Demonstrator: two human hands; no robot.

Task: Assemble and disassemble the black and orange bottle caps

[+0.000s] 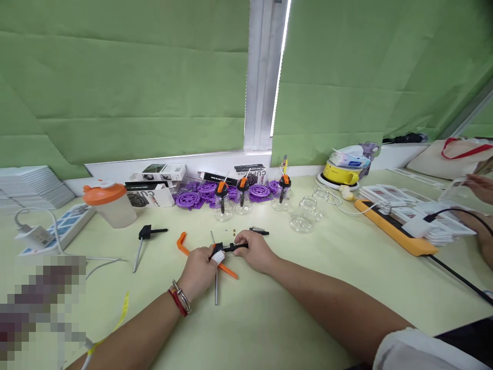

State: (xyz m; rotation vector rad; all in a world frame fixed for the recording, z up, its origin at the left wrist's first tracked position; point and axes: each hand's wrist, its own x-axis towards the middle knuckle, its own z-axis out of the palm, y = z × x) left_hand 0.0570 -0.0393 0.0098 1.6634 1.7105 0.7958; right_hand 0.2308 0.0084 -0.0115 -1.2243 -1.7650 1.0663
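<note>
My left hand (pixel 200 271) and my right hand (pixel 254 251) meet at the middle of the pale green table (pixel 308 288). Together they grip a small black pump part (pixel 231 247) with a grey tube (pixel 216 282) hanging from it. A white bandage wraps one left finger. An orange trigger piece (pixel 184 242) lies on the table just under my left hand. A small black spring-like piece (pixel 259 230) rests beyond my right hand. Another black pump part with a grey tube (pixel 144 237) lies to the left.
Three small glass bottles with orange-black pumps (pixel 242 198) and empty glass bottles (pixel 304 213) stand behind, before purple wheels (pixel 200 194) and boxes (pixel 154 195). An orange-lidded shaker (pixel 110 203), power strips (pixel 57 231), (pixel 396 230) flank. Another person's hands (pixel 481 187) work at right.
</note>
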